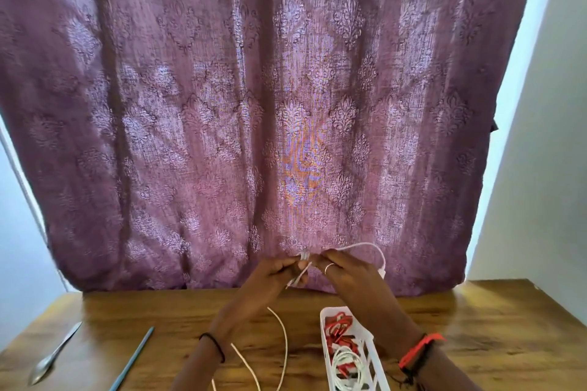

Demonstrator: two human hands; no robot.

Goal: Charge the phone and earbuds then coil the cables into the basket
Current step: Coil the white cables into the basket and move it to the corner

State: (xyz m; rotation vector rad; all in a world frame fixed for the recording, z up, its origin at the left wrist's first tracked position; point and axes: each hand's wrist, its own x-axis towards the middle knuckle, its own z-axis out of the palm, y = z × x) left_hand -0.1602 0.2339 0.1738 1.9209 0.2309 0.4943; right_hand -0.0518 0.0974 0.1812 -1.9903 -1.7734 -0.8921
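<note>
The white cable (304,255) is held up in the lower middle of the frame, in front of the curtain (222,105) and above the counter (476,327). The left hand (273,273) pinches a small bundle of turns, while the right hand (346,270) grips the strand just beside it, with a loop arching off to the right. The loose tail trails down across the wood below the wrists. It looks light, thin and limp, with some spring, so the turns would likely unwind if the pinch eased. The best hold is probably across the stacked turns, feeding the slack strand in with little pull near the plug ends. The basket (324,346) sits at lower right, with another coiled cable (347,365) already in it
</note>
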